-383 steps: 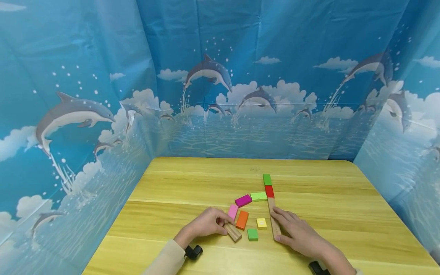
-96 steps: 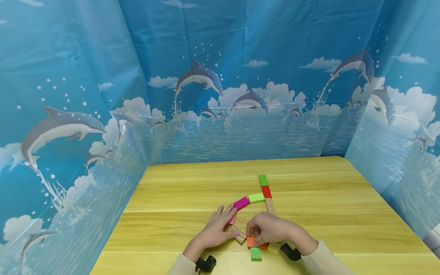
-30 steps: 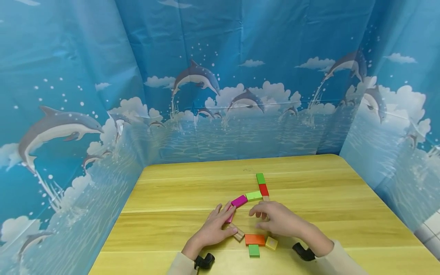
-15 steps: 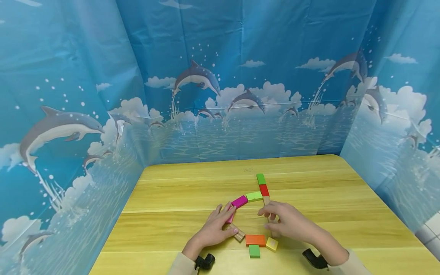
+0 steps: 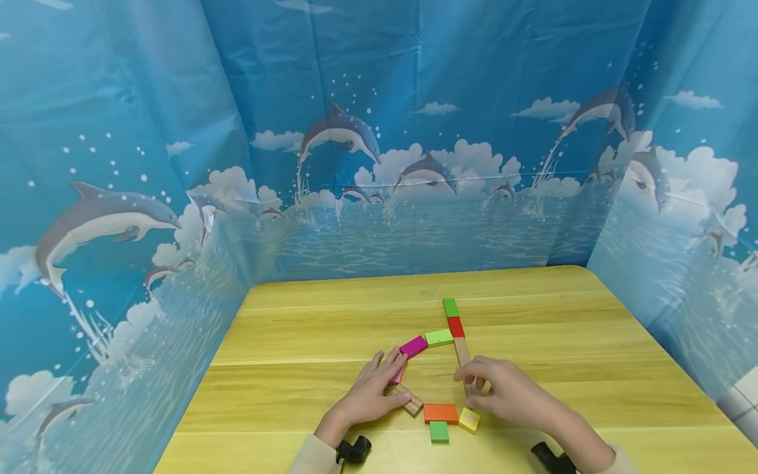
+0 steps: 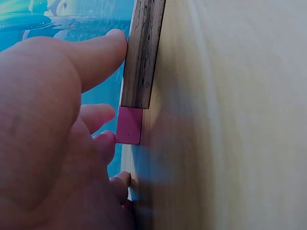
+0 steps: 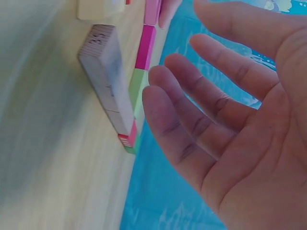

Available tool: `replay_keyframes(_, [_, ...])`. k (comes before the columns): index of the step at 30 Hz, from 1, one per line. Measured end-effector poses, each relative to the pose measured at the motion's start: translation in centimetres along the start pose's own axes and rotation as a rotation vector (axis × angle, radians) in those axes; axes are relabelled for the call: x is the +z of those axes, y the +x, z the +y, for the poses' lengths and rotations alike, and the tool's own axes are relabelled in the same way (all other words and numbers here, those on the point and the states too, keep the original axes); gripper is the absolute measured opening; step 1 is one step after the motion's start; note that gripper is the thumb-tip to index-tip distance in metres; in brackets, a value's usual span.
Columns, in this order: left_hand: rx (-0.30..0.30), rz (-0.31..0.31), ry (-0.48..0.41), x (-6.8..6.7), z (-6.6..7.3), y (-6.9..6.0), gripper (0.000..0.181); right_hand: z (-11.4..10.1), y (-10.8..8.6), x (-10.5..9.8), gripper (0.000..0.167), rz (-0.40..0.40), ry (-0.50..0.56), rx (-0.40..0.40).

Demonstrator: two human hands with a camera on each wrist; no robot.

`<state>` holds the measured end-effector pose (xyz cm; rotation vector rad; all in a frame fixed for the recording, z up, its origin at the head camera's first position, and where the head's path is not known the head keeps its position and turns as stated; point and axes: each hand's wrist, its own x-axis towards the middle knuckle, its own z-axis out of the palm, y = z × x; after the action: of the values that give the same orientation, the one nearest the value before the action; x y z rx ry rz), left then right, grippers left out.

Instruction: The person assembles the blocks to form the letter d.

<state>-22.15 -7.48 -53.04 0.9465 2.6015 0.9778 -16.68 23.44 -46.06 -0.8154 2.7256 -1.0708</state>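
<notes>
My left hand (image 5: 368, 397) lies with fingers spread over the pink block (image 5: 397, 376), its thumb on a wooden block (image 5: 408, 400). In the left wrist view the thumb meets that wooden block's (image 6: 144, 52) side. My right hand (image 5: 503, 392) hovers, fingers loosely bent, over the near end of a wooden row (image 5: 462, 353). The right wrist view shows the fingers apart from this wooden row (image 7: 105, 79). Between the hands lie an orange block (image 5: 440, 413), a small green block (image 5: 439, 432) against its near side, and a tilted yellow block (image 5: 470, 420).
A magenta block (image 5: 413, 346) and a lime block (image 5: 439, 338) form an arc to the wooden row. Beyond that row, a red block (image 5: 455, 327) and a green block (image 5: 451, 307) continue the line. A dolphin-print curtain (image 5: 379, 217) surrounds the table (image 5: 296, 329).
Earlier, the orange block went from beside the pink one to the green one, and the right hand let it go. Lately that hand has shifted right and nearer; the left stays still.
</notes>
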Motion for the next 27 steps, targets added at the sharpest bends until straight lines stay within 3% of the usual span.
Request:
replay_keyframes(11, [0.008,0.006,0.020,0.0,-0.1,0.0,0.075,0.8,-0.5,1.6,0.036,-0.046,0.031,-0.020])
replay_keyframes(18, [-0.001,0.010,0.032,0.1,0.0,0.0,0.075,0.5,-0.6,2.7,0.036,-0.037,-0.105,-0.010])
replay_keyframes(27, [-0.001,0.011,0.024,-0.1,0.2,0.0,0.074,0.3,-0.8,3.1,0.044,-0.033,-0.175,-0.020])
